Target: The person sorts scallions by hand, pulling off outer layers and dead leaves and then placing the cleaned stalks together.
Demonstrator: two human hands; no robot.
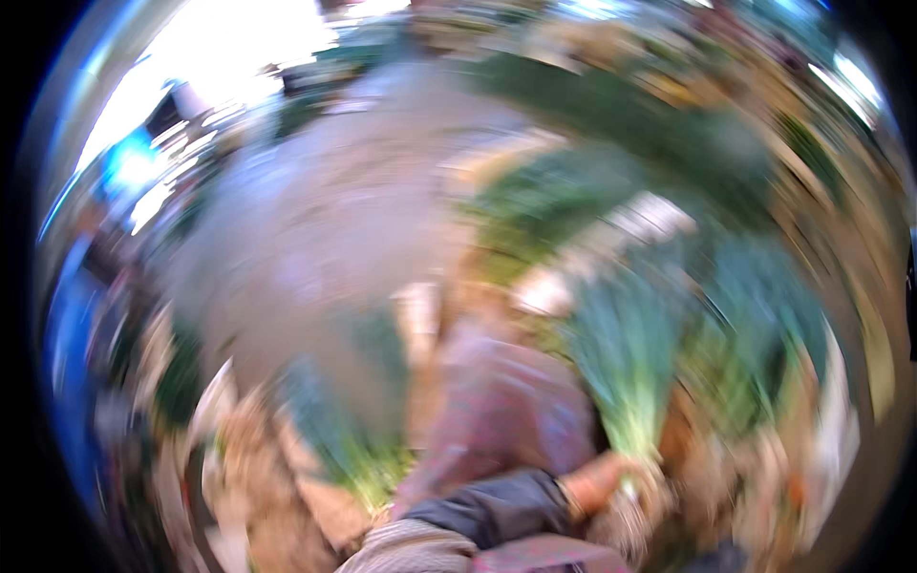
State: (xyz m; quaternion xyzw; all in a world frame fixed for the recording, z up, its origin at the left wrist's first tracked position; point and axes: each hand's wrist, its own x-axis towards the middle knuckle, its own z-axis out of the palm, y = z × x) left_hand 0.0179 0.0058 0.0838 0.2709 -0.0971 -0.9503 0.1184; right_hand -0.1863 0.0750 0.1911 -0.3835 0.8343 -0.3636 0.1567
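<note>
The view is strongly blurred. My left hand [596,485], reaching across from the left in a dark sleeve, is closed round the pale lower stalks of a bunch of green onions [630,358]. Its long green leaves point away from me and its stringy roots lie towards me. My right hand cannot be made out. Patterned pinkish cloth [509,408] covers my leg, left of the bunch. More green onions [763,308] lie to the right. Another bunch [351,451] lies at the lower left, beside a brown, rough heap [261,480].
Beyond my leg are piled greens [551,193] and a pale, blurred bundle [609,243]. A grey floor [308,215] stretches ahead to the left. A long dark green heap [630,122] lies farther off. Something blue [71,358] stands at the left edge.
</note>
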